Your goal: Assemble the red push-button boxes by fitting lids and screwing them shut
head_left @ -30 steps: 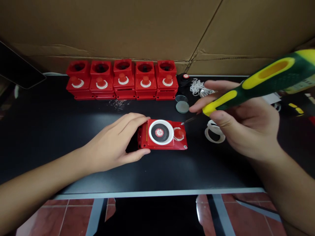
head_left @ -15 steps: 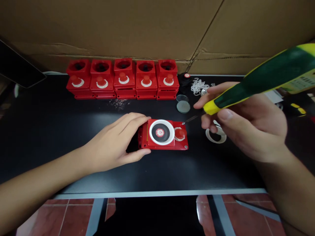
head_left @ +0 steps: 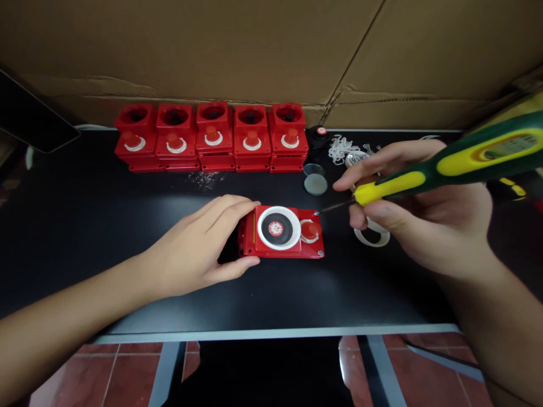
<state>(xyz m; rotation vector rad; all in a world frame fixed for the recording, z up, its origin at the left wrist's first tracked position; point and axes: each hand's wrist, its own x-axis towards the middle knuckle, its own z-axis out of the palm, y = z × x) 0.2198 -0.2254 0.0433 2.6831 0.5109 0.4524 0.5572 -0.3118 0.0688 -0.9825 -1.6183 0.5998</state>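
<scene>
A red box-shaped unit [head_left: 254, 243] lies on the black table, with a white ring [head_left: 262, 238] around a black disc [head_left: 275, 228] and a small red knob [head_left: 310, 230] at its right end. My left hand [head_left: 203, 243] grips its left end, thumb on the near side and fingers on the far side. In my right hand [head_left: 428, 215] is a green and yellow screwdriver [head_left: 424, 172], its shaft slanting down to the left. Its tip meets a small screw [head_left: 316, 213] at the unit's far right corner. Another screw [head_left: 320, 253] sits in the near right corner.
Several similar red units [head_left: 212, 135] stand in a row at the back against cardboard [head_left: 190, 51]. Clear glass discs [head_left: 315, 184], white ring-like pieces [head_left: 340, 149] and a black part [head_left: 319, 141] lie right of them. A loose white ring [head_left: 372, 236] rests under my right hand.
The screwdriver has rotated about its shaft, now showing a yellow stripe and a small window, and its handle has dropped somewhat. The left hand and red unit stay put.
</scene>
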